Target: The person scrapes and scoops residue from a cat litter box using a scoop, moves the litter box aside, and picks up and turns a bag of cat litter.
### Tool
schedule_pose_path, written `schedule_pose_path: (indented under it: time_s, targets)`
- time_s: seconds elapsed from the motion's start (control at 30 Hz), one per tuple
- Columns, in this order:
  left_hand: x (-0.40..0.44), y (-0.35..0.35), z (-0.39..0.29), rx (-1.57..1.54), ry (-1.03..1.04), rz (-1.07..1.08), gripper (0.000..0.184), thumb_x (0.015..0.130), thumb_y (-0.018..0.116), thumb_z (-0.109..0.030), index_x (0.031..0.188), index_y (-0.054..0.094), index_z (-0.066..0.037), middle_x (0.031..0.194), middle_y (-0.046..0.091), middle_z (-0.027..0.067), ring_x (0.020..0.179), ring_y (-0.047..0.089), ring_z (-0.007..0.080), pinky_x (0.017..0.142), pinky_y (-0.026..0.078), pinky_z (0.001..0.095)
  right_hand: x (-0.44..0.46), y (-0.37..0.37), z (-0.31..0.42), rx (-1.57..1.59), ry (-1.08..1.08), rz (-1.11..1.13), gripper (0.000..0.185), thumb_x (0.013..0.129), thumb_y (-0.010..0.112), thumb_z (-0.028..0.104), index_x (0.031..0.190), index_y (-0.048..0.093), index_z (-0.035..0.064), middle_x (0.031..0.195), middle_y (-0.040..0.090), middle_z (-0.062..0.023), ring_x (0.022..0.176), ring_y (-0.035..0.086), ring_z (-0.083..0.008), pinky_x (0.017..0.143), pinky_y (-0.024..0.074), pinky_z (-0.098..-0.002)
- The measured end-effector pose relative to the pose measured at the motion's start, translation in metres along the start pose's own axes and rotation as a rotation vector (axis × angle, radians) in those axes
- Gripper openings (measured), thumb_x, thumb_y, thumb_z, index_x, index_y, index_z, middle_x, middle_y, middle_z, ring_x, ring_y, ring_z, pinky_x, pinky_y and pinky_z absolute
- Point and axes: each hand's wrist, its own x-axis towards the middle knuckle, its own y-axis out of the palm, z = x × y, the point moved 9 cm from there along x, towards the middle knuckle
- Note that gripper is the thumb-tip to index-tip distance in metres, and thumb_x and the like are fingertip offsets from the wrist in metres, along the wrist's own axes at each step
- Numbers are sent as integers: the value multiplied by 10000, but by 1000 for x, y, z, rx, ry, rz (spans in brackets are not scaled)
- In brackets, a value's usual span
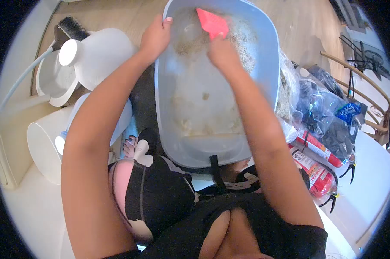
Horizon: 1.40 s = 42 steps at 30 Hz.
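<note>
floorboards show beyond one tub near two extinguishers, left grip clasping its rim, right grip clenching one scoop.

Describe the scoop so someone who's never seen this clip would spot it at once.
Find the large grey-blue tray in front of the person, its rim held by the left hand. Near its far end, the right hand grips the scoop, blade pointing away. Its bright coral-pink sets it apart from the tray's pale floor and scattered grains.
</note>
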Motion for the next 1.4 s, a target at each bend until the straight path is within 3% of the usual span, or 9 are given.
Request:
schedule_pose_path:
  time_s: [0.07,0.27,0.4,0.67,0.87,1.0,1.1,1.27,1.4]
  targets:
    - [-6,-3,-2,36,-64,45,390,907,342,-394,958,481,-34,847,589,213,824,554,404,717,421,470,-3,29,-5,76,211,30,410,839,386,113,1198,404,-84,910,603,-258,824,605,-389,711,486,-463]
    - [-2,-2,0,30,16,15,383,913,340,-376,939,474,-18,855,585,231,821,547,424,730,412,486,-18,20,-12,24,18,127,468,817,400,90,1237,325,-103,781,595,-263,730,598,-402,632,472,-486]
    - [-2,0,-2,56,-72,68,407,919,333,-397,991,481,-26,891,571,245,856,545,428,739,415,481,-1,5,-12,95,53,-13,474,826,422,111,1240,325,-96,782,596,-259,725,596,-400,629,471,-485]
    - [-6,0,-2,61,-87,81,411,920,326,-405,1012,475,-33,909,572,247,871,543,426,742,415,480,-5,-5,-13,-45,-20,7,409,895,291,169,1169,400,-114,840,614,-246,738,614,-388,644,489,-477]
    - [1,0,1,48,-16,29,370,913,354,-377,920,471,-26,837,579,214,815,548,405,724,415,469,-11,58,-16,113,153,-12,397,852,364,103,1197,367,-93,809,602,-251,731,608,-382,634,478,-490]
    - [-2,-1,-3,31,-16,37,369,912,355,-381,911,466,-28,843,578,217,816,546,408,724,415,467,-18,17,-15,2,92,67,410,837,379,101,1200,363,-90,822,603,-253,738,607,-387,646,478,-487]
    - [0,0,-3,37,-44,51,368,911,357,-377,924,471,-26,840,576,224,816,546,410,722,415,467,-6,-10,-33,39,168,-149,422,861,353,131,1183,380,-140,836,602,-276,751,617,-388,645,501,-453]
    - [1,-4,-4,81,-35,63,372,913,350,-374,925,472,-23,834,576,231,813,548,413,722,415,465,-4,52,-75,63,229,83,449,819,420,121,1227,354,-56,873,600,-254,811,601,-377,679,474,-477]
    - [1,-5,-4,29,-22,73,377,910,354,-380,921,472,-23,840,576,234,818,547,415,727,414,466,-19,10,-66,-161,42,164,451,820,429,129,1232,358,-41,885,601,-249,832,599,-377,687,472,-478]
